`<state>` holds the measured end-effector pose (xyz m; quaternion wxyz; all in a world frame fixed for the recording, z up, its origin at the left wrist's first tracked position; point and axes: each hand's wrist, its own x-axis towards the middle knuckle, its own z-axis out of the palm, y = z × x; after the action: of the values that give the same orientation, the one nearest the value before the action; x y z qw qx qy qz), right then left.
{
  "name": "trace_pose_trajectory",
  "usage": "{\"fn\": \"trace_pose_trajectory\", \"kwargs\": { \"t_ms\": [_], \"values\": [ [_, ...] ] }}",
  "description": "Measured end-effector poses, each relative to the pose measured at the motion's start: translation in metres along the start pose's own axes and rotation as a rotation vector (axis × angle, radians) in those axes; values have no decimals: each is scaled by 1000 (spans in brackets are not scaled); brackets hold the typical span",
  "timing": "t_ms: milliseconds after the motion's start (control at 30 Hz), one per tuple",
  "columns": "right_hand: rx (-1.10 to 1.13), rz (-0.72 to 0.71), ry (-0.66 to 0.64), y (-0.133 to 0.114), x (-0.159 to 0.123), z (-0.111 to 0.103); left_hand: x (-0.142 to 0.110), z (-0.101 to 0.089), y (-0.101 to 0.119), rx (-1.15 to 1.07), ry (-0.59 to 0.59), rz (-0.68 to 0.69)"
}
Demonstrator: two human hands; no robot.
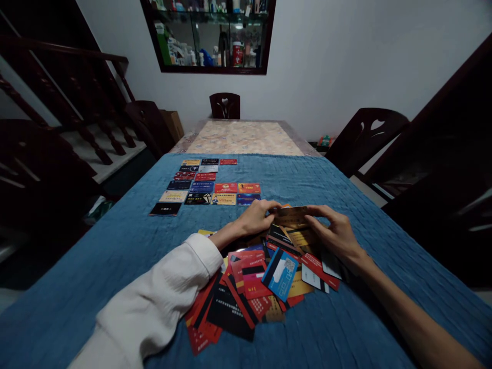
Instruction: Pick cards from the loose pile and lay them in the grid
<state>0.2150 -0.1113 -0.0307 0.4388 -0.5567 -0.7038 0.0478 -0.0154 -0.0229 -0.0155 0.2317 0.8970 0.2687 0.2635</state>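
On the left, cards lie in rows [202, 186]. The left hand [255, 218], its back upward, seems to grip one end of the brown card [292, 216] at the far side of the pile [254, 279]; the right hand [338, 230] pinches the other end (the hands themselves are apart). Probably this is picking out; moving the card onward calls for one hand releasing.

the held card [292, 214] is brownish gold, and the pile of cards [253, 283] mixes red, black, gold and white with one bright blue card [280, 274] crossed by a black stripe [273, 266]. the rows of cards [202, 187] show red, black, navy, orange, cream and silver. the cloth [384, 241] is blue with fine crinkled lines, the tabletop [246, 137] mottled beige, the sleeve [161, 294] white.
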Motion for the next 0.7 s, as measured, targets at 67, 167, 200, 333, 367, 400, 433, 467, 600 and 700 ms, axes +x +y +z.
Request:
{"fn": "trace_pose_trajectory", "kwargs": {
  "t_ms": [67, 167, 200, 333, 367, 400, 433, 467, 600, 700],
  "values": [
    [10, 0, 17, -3, 1, 0, 0, 0, 1, 8, -6, -8],
    [15, -23, 39, -8, 5, -1, 0, -2, 2, 18, -1, 0],
    [16, -38, 49, -10, 7, -2, 1, -4, 2, 17, 6, 9],
    [-6, -104, 74, -18, 17, -6, 2, -10, 7, -2, 63, 58],
    [-23, -123, 67, -20, 20, -7, 2, -11, 9, -11, 86, 70],
    [-44, -146, 52, -22, 22, -9, 2, -12, 11, -21, 110, 81],
    [-70, -176, 33, -23, 25, -11, 2, -13, 14, -31, 134, 91],
    [-100, -212, 12, -25, 28, -12, 2, -13, 16, -40, 156, 99],
    [-254, -380, -55, -32, 39, -12, 2, -13, 24, -54, 209, 92],
    [-342, -468, -104, -40, 46, -8, 2, -12, 25, -66, 210, 53]
  ]
}}
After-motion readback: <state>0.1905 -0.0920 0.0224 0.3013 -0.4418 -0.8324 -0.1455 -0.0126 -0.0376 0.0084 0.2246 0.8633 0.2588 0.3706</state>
